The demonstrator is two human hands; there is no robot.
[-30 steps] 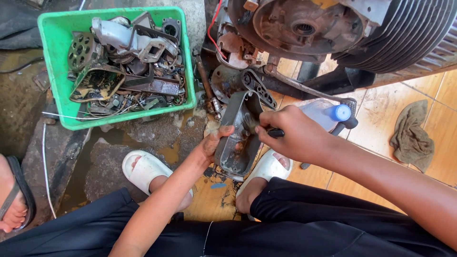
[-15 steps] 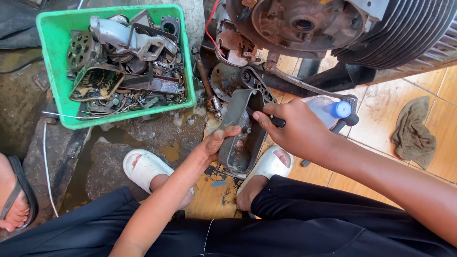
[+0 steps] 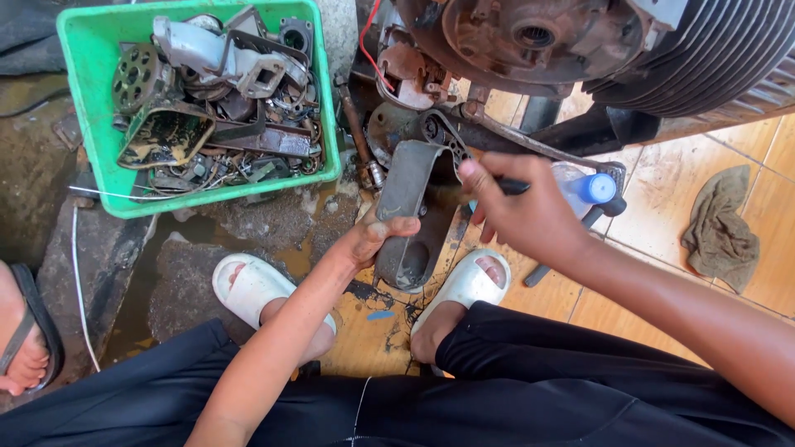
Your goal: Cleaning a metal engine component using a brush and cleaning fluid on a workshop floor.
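Two hands work on one grey metal cover (image 3: 411,217), held upright above the orange tile floor (image 3: 662,199) between two white sandals (image 3: 248,291). Left hand (image 3: 373,238) wraps its fingers around the cover's left edge. Right hand (image 3: 522,213) is closed on a dark-handled tool (image 3: 512,187); its tip is hidden. Clear plastic bottle (image 3: 580,189), blue cap, lies just behind the right hand. Green plastic crate (image 3: 99,157) of metal parts sits upper left; brown rag (image 3: 719,228) far right. Versus half a second ago: cover turned, outer face now toward the camera; right hand lifted higher.
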